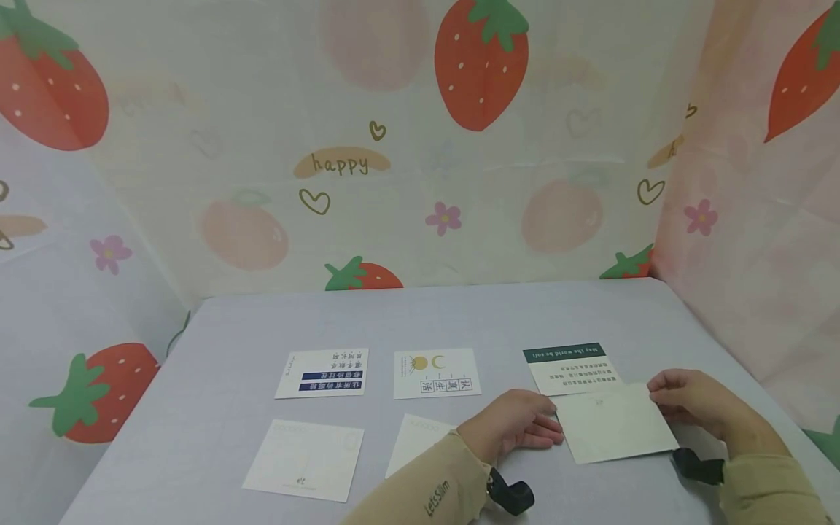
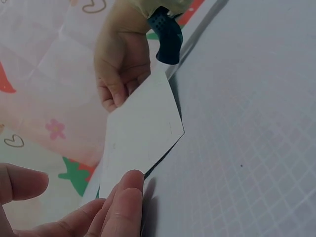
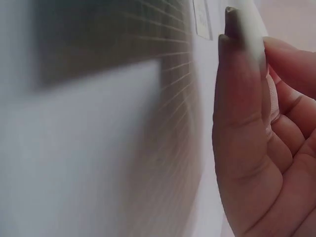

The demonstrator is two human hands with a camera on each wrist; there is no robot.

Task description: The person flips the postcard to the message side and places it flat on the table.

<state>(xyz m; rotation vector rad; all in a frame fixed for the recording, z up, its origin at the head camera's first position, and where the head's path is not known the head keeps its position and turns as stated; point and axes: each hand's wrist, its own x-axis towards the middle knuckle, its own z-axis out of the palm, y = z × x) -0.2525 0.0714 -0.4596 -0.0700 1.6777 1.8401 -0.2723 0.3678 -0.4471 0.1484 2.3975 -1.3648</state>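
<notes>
A blank-looking cream card (image 1: pixel 615 424), a postcard by its look, is tilted slightly above the white table on the right. At its right edge, my right hand (image 1: pixel 712 408) pinches it between thumb and fingers; the right wrist view shows the thumb (image 3: pixel 289 64) against the card. My left hand (image 1: pixel 515 426) is at the card's left edge, its fingertips (image 2: pixel 129 197) by the card and its thumb (image 2: pixel 24 182) standing apart. Just behind lies a card with a green band (image 1: pixel 571 368), partly covered by the cream one.
Left of the hands, a card with blue bars (image 1: pixel 321 373) and a sun-and-moon card (image 1: pixel 437 372) lie in the back row. In front of them lie two pale cards, one at the left (image 1: pixel 303 461) and another (image 1: pixel 420 437) partly hidden by my left sleeve. Strawberry-print cloth (image 1: pixel 482 65) surrounds the table.
</notes>
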